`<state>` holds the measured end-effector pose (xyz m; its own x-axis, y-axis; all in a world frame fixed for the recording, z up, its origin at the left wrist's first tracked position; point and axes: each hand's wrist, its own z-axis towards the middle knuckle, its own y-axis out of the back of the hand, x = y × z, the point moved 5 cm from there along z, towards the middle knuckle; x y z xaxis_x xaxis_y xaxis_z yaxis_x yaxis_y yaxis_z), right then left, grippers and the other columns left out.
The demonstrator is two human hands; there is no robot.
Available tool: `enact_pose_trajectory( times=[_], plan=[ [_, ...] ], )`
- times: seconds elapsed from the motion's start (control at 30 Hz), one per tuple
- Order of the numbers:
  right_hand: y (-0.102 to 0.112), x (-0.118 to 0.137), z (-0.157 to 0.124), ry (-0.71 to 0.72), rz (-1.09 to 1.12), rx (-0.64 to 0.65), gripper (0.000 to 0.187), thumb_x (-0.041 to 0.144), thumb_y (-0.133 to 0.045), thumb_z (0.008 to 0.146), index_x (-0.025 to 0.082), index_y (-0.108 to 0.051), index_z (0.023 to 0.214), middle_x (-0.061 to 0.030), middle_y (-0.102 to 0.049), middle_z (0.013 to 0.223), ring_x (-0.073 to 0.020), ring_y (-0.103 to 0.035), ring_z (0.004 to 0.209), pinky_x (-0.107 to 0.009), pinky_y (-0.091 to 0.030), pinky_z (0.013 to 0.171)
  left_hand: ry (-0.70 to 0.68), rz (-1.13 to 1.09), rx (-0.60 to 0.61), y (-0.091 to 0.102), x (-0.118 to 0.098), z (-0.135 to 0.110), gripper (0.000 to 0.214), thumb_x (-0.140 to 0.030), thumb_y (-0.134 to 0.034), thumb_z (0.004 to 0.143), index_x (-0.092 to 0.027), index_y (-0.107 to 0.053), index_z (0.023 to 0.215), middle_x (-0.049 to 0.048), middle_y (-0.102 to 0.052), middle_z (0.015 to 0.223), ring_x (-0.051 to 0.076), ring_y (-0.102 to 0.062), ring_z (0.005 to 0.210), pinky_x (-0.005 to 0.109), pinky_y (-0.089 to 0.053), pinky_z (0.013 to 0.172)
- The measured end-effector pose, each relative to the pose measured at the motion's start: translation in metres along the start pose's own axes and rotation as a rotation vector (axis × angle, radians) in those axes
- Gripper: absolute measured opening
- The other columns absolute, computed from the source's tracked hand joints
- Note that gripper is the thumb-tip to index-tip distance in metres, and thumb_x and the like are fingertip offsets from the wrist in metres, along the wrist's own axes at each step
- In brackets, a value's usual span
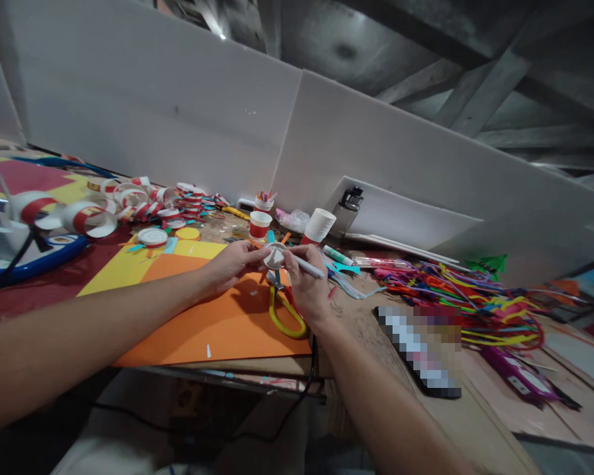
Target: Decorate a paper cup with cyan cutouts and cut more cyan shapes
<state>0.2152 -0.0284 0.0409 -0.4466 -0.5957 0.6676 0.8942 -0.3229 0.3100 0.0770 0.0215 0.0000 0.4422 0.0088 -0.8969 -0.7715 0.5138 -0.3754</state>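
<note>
From where I stand, looking in the head view with the white cup piece as the middle of the clock, both hands meet over the bench. The left hand comes in from 8 o'clock, its fingers pinched on the piece's near-left edge. The right hand, from 4 o'clock, has its fingers closed around a pale pen, with the thumb against the piece too. Orange and teal strips stick out around the white face.

Between 5 and 6 o'clock, just below the hands, are scissors with a yellow handle, over an orange sheet; I can't tell whether the right hand touches them. A yellow sheet pokes out beneath the orange one toward 9.

A red-and-white cup stands near 11 o'clock. At 2 there's a stack of cups, tilted, and beyond it a dark-capped bottle. Another round cup piece lies at 9, with red-and-white paper rings farther out. Between 3 and 4 spreads a heap of coloured fuzzy stems; at 4 lies a flat, dark-edged device, its face pixelated, and farther off a purple packet.
</note>
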Motion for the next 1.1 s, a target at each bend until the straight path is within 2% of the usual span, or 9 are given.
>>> enact_pose_trajectory(
  times=[0.3, 0.7, 0.83, 0.97, 1.1],
  plan=[
    [0.0, 0.003, 0.0, 0.001, 0.038, 0.015, 0.017, 0.035, -0.059, 0.086, 0.018, -0.058, 0.084, -0.0012, -0.065, 0.076, -0.0139, -0.061, 0.07, -0.026, -0.047, 0.063, 0.01, -0.011, -0.01, -0.001, -0.002, -0.003, 0.026, -0.033, -0.074, 0.074, -0.009, -0.071, 0.084, 0.0059, -0.065, 0.075, 0.01, -0.054, 0.065, 0.023, -0.043, 0.063],
    [0.0, 0.004, 0.0, 0.019, -0.036, 0.009, 0.017, 0.036, -0.056, 0.088, 0.019, -0.058, 0.084, -0.0011, -0.065, 0.077, -0.0145, -0.06, 0.072, -0.027, -0.047, 0.065, 0.026, -0.056, -0.038, -0.003, -0.002, -0.002, 0.027, -0.031, -0.077, 0.07, -0.009, -0.07, 0.083, 0.007, -0.068, 0.079, 0.012, -0.058, 0.07, 0.024, -0.043, 0.065],
    [0.005, 0.006, 0.0, 0.033, 0.028, -0.018, 0.019, 0.037, -0.054, 0.09, 0.019, -0.057, 0.087, -0.0009, -0.062, 0.078, -0.0135, -0.059, 0.072, -0.026, -0.047, 0.066, 0.039, -0.073, -0.065, -0.001, -0.002, -0.003, 0.027, -0.031, -0.078, 0.069, -0.01, -0.069, 0.084, 0.0061, -0.068, 0.08, 0.011, -0.057, 0.068, 0.024, -0.045, 0.066],
    [0.01, 0.007, -0.001, 0.02, 0.112, -0.095, 0.02, 0.039, -0.051, 0.092, 0.02, -0.058, 0.094, 0.0003, -0.059, 0.077, -0.0123, -0.056, 0.07, -0.026, -0.046, 0.066, 0.062, -0.073, -0.101, 0.0, -0.002, -0.004, 0.027, -0.031, -0.079, 0.067, -0.01, -0.068, 0.08, 0.0037, -0.065, 0.073, 0.008, -0.054, 0.061, 0.022, -0.043, 0.062],
    [0.022, -0.003, 0.003, -0.062, 0.226, -0.305, 0.024, 0.043, -0.048, 0.092, 0.021, -0.056, 0.097, 0.0027, -0.052, 0.071, -0.0105, -0.049, 0.062, -0.024, -0.043, 0.059, 0.068, -0.057, -0.106, 0.002, -0.001, -0.003, 0.03, -0.033, -0.08, 0.067, -0.01, -0.069, 0.082, 0.0046, -0.066, 0.076, 0.009, -0.054, 0.062, 0.023, -0.044, 0.063]
  ],
)
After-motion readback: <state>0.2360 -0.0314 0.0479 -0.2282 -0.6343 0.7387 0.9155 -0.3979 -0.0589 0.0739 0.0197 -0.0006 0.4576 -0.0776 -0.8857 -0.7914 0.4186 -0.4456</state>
